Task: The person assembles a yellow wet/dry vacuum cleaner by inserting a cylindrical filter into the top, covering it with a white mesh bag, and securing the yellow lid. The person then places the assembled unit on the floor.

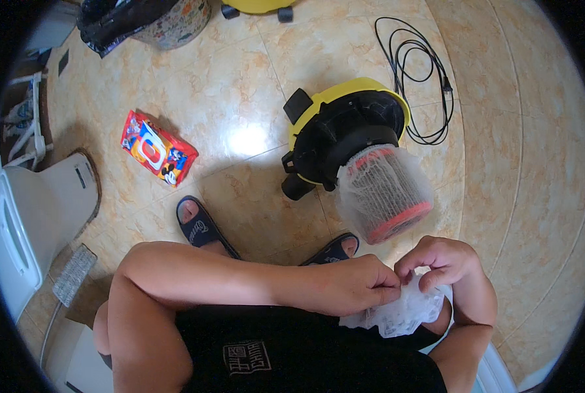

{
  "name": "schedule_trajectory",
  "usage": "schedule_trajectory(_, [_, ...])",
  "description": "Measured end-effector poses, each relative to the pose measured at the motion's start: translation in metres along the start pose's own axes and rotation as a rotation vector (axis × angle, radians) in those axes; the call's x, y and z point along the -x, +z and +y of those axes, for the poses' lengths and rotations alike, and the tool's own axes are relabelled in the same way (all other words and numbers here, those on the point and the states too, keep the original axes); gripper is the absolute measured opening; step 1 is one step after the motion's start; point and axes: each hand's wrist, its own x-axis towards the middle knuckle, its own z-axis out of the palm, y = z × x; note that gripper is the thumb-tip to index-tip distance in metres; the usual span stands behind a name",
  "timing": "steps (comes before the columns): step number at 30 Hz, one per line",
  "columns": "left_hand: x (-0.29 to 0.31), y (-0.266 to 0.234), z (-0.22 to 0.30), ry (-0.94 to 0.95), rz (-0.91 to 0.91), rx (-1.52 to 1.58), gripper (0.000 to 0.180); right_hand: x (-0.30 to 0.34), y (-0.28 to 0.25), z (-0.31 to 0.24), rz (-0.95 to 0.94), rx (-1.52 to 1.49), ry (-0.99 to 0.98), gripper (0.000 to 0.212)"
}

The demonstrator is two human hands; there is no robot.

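Observation:
A crumpled, gauzy white cover [407, 313] hangs over my lap at the lower right, gathered between both hands. My left hand [355, 285] reaches across from the left, fingers closed in a pinch on its upper edge. My right hand [444, 261], curled with thumb and fingertips together, pinches the same edge close by. Just beyond my hands lies the yellow and black motor head [345, 124] of a vacuum cleaner, on its side on the floor. From it sticks out a pleated cylindrical filter [394, 196] with red end rings, wrapped in a similar thin white cover.
A coiled black cable [418, 85] lies beyond the vacuum head. Left of it is a red pack of wipes [158, 149]. A white toilet [43, 216] stands at the left. At the far side are a bin [174, 29] with a black bag and a yellow wheeled base [258, 6].

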Motion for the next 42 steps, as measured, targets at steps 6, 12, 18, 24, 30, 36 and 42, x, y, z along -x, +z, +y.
schedule_trajectory(6, [0.017,-0.031,0.016,0.026,0.063,-0.218,0.030,-0.002,-0.015,-0.025,-0.001,0.058,0.095,0.025])
schedule_trajectory(12, [0.028,-0.070,0.020,-0.069,0.123,-0.271,0.038,0.041,-0.017,0.007,0.590,-0.237,-0.047,0.031])
schedule_trajectory(18, [0.027,-0.077,0.012,-0.133,0.046,0.085,0.039,0.042,-0.012,0.010,0.667,-0.233,-0.054,0.029])
schedule_trajectory(24, [-0.001,-0.050,0.027,-0.125,0.167,0.149,0.037,0.008,-0.011,-0.004,0.571,-0.139,-0.074,0.024])
schedule_trajectory(30, [-0.029,-0.034,0.052,-0.182,0.105,0.196,0.033,0.017,-0.009,-0.019,0.475,-0.139,-0.019,0.011])
schedule_trajectory(36, [-0.033,-0.028,0.085,-0.047,0.119,0.306,0.029,0.053,-0.013,0.010,0.433,-0.102,0.045,0.015])
schedule_trajectory(42, [-0.045,-0.039,0.140,-0.035,-0.038,0.395,0.049,0.077,0.005,0.082,0.561,-0.726,-0.482,0.038])
